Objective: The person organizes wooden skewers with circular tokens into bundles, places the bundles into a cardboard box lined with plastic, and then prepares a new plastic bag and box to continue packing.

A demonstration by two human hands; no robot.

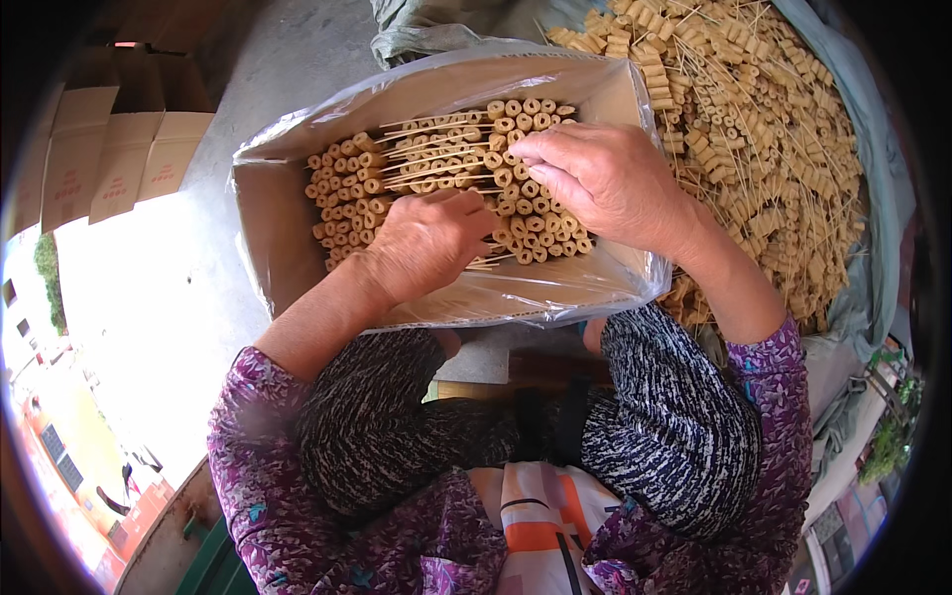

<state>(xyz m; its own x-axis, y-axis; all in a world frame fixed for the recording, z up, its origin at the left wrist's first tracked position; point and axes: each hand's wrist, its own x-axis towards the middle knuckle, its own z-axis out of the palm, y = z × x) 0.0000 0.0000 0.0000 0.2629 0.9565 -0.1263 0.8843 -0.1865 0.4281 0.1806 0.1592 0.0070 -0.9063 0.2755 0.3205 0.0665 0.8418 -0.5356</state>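
Note:
A cardboard box (283, 213) lined with clear plastic sits in front of me, above my knees. Inside lie rows of skewers (421, 159), their thin wooden sticks side by side and tan hollow rolls threaded on them. The rolls form two blocks, left and right, with sticks crossing between. My left hand (431, 238) is curled down over the near middle of the rows; its fingertips are hidden among them. My right hand (595, 178) reaches over the right-hand block, thumb and forefinger drawn together at the rolls' ends. What either hand grips cannot be made out.
A large heap of loose skewers (764, 159) lies to the right on a grey-green sheet (873, 288). Several open cardboard boxes (124, 139) stand at the far left on the concrete floor (288, 59). My knees (664, 397) are just below the box's near edge.

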